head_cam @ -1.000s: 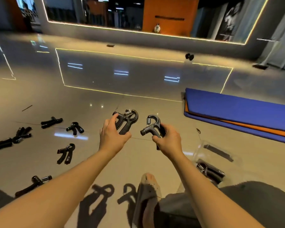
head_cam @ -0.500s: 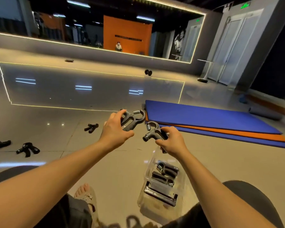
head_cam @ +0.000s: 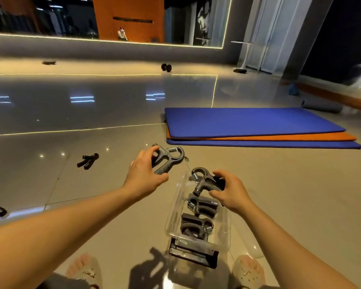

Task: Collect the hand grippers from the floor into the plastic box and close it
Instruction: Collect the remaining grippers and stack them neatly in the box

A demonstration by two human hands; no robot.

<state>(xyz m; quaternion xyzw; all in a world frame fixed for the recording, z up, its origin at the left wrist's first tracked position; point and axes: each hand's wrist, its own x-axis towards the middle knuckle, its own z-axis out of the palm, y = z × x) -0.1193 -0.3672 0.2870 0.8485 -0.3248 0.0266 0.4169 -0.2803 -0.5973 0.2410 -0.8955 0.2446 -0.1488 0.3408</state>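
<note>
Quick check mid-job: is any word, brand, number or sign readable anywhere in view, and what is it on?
No text is legible in this view.
Orange wall: a dark strip of lettering, too blurred to read.
Hand gripper lying in the plastic box: a small pale mark on its handle, too small to read.
Black clasp at the box's near end: a small pale mark, too small to read.

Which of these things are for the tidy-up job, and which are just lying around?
For the job: left hand holding upper gripper; right hand holding lower gripper; plastic box; stored grippers; floor gripper.
Just lying about: stacked mats; dumbbell.
</note>
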